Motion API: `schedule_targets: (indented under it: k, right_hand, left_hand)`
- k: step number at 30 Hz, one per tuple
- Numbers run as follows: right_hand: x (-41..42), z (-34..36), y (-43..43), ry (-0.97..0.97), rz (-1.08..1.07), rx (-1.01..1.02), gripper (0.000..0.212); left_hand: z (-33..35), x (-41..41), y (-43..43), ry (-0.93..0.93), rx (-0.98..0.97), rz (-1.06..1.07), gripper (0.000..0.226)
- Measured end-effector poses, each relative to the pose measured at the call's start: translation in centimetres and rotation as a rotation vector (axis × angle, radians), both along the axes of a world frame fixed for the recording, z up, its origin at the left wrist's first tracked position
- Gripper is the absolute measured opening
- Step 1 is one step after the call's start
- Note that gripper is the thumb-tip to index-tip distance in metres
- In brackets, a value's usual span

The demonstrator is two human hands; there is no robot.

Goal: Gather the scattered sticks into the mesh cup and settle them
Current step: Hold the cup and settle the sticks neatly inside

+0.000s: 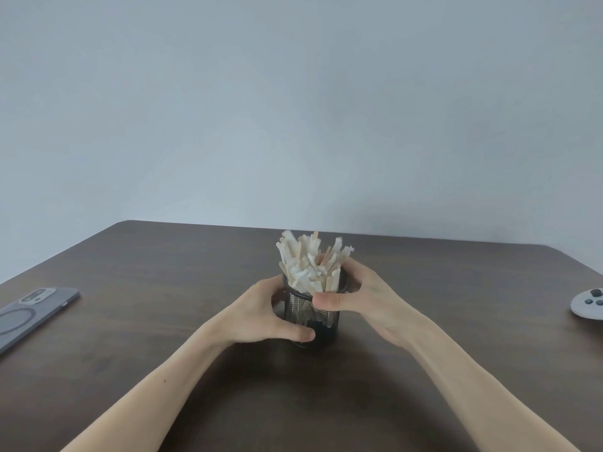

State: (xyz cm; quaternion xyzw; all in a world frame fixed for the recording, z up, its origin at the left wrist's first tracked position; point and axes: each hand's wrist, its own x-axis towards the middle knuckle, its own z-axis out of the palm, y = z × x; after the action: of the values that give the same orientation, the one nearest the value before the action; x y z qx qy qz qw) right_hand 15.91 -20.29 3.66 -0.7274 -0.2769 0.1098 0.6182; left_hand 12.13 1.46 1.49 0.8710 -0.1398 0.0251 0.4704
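Observation:
A black mesh cup [301, 309] stands upright in the middle of the dark wooden table [163, 288]. It is packed with several pale wooden sticks [306, 262], some in white paper wrappers, which fan out above its rim. My left hand [270, 316] wraps the cup's left side, thumb low across the front near the base. My right hand [365, 298] clasps the right side near the rim, thumb across the front and fingers behind the sticks. No loose sticks show on the table.
A grey phone [31, 313] lies face down near the table's left edge. A white controller [589, 305] with dark buttons sits at the right edge. A plain pale wall rises behind the table's far edge.

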Motion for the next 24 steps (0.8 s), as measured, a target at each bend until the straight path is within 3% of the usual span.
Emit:
schedule_targets:
  k: [3,8,15,24]
  right_hand:
    - [0.0,-0.2,0.2,-0.007,-0.021,-0.009,0.076]
    - [0.2,-0.1,-0.2,-0.057,-0.038,-0.083,0.059]
    - [0.2,-2.8,0.2,-0.143,-0.022,-0.166,0.068]
    - [0.5,-3.7,0.0,-0.176,-0.056,-0.186,0.065]
  left_hand:
    - [0.1,0.0,0.2,0.006,0.005,-0.002,0.057]
    - [0.3,0.0,0.4,0.025,0.032,-0.001,0.056]
    - [0.4,-0.2,0.3,0.008,0.040,0.012,0.051]
    - [0.4,-0.2,0.5,0.019,0.075,0.021,0.048]
